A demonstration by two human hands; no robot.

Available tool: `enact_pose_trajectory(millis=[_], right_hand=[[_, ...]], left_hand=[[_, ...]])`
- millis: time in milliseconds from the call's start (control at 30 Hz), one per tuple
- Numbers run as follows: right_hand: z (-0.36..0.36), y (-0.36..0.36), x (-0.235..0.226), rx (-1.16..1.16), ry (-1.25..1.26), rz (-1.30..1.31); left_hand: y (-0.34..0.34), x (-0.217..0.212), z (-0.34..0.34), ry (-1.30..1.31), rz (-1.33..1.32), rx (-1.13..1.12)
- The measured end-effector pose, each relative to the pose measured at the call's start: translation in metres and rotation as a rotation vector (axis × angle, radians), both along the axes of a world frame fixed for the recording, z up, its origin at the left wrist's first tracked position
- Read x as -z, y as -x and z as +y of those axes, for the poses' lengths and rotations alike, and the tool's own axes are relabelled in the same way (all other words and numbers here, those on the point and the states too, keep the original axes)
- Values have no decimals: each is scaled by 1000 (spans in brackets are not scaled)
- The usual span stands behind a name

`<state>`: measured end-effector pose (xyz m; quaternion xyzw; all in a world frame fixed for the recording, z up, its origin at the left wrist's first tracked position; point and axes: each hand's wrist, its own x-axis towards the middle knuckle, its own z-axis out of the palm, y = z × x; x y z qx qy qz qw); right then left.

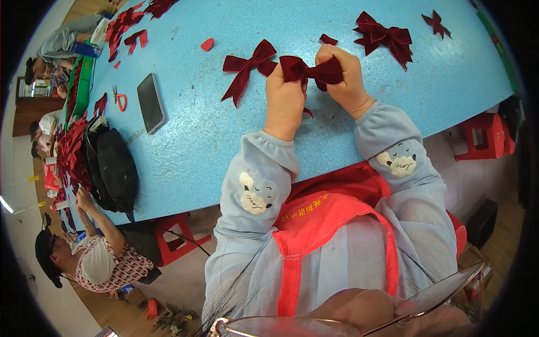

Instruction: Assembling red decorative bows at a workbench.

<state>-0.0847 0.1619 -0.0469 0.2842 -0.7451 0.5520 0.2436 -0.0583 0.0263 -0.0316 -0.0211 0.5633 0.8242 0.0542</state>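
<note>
At 8 o'clock in my view, a co-worker (pixel 115 261) in a patterned top sits by my blue worktop (pixel 191 163). A black zip bag (pixel 115 168) lies at 9, with orange-handled scissors (pixel 122 101) and a dark-screened smartphone (pixel 151 104) at 10. A red scrap (pixel 208 44) sits at 11, and a tailed velvet bow (pixel 242 68) just before 12, beside my left hand (pixel 282 106). That hand is closed on the left part of a dark red velvet bow (pixel 314 73) at 1 o'clock, over the worktop, its fingertips hidden; my right hand (pixel 349 80) grips the bow's right loop. Between 1 and 2, a velvet bow cluster (pixel 383 39) lies beyond my right hand, then a smaller bow (pixel 436 24); a red plastic stool (pixel 484 140) stands at 3.
</note>
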Motion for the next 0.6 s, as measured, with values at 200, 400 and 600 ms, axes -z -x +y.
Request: enact_pose_trajectory(millis=[200, 400, 600], right_hand=[[-12, -2, 1, -11, 194, -165], [-12, -1, -2, -27, 159, -85], [-9, 4, 0, 95, -55, 126]], left_hand=[[2, 2, 11, 9, 33, -192], [1, -4, 17, -173, -128, -216], [11, 7, 20, -42, -45, -310]])
